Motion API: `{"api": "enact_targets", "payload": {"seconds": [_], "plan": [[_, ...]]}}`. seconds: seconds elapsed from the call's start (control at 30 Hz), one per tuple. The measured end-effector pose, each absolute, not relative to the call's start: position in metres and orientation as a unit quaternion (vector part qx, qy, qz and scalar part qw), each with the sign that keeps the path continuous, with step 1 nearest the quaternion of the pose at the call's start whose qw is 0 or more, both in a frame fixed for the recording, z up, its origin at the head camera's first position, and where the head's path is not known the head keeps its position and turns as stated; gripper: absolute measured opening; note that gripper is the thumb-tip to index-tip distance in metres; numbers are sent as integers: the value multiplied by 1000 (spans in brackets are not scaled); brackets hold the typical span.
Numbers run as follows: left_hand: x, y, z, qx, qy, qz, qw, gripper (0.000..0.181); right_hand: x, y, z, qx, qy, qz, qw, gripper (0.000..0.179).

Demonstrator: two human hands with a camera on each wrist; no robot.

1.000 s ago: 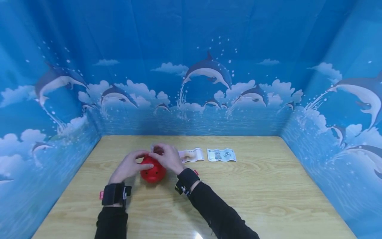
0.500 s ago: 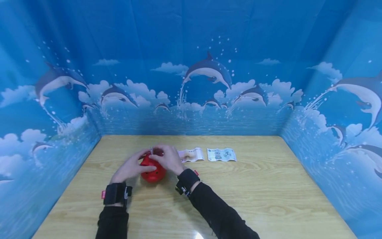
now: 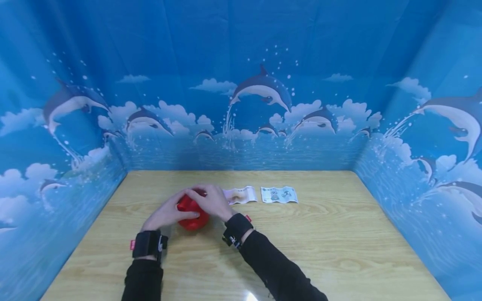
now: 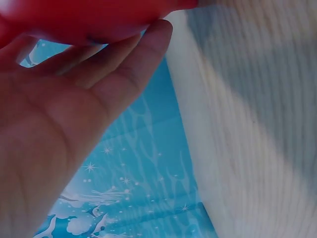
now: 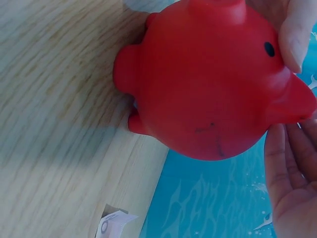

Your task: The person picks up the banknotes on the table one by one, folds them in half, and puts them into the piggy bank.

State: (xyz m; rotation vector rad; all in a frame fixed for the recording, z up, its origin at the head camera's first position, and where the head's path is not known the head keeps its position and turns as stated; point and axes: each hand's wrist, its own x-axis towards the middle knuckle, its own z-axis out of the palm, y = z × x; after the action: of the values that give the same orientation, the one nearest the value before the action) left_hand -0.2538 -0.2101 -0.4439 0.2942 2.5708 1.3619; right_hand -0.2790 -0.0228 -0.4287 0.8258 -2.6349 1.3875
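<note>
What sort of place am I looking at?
Probably a makeshift filming booth: a dolphin curtain walls three sides of the table, and each wrist by the piggy bank bears a black device.

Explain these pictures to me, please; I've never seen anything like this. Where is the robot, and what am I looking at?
There's no robot here: these are a person's two bare hands. The wide picture comes from a camera worn on the head; the two close-ups come from cameras worn on the wrists. On the wooden table lie a pinkish banknote and a bluish banknote. The left hand holds a red pig, probably a piggy bank. The right hand bends over its top; whether it grips anything is hidden. Around the table hangs a blue dolphin curtain.
</note>
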Motion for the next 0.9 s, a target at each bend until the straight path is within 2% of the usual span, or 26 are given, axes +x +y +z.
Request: {"api": "enact_targets", "payload": {"seconds": [0.3, 0.9], "plan": [[-257, -209, -450, 100, 865, 477, 121, 92, -278, -22, -428, 262, -853, 452, 11, 43], [-258, -209, -453, 94, 863, 480, 123, 91, -277, -25, -430, 268, -851, 450, -5, 38]]}}
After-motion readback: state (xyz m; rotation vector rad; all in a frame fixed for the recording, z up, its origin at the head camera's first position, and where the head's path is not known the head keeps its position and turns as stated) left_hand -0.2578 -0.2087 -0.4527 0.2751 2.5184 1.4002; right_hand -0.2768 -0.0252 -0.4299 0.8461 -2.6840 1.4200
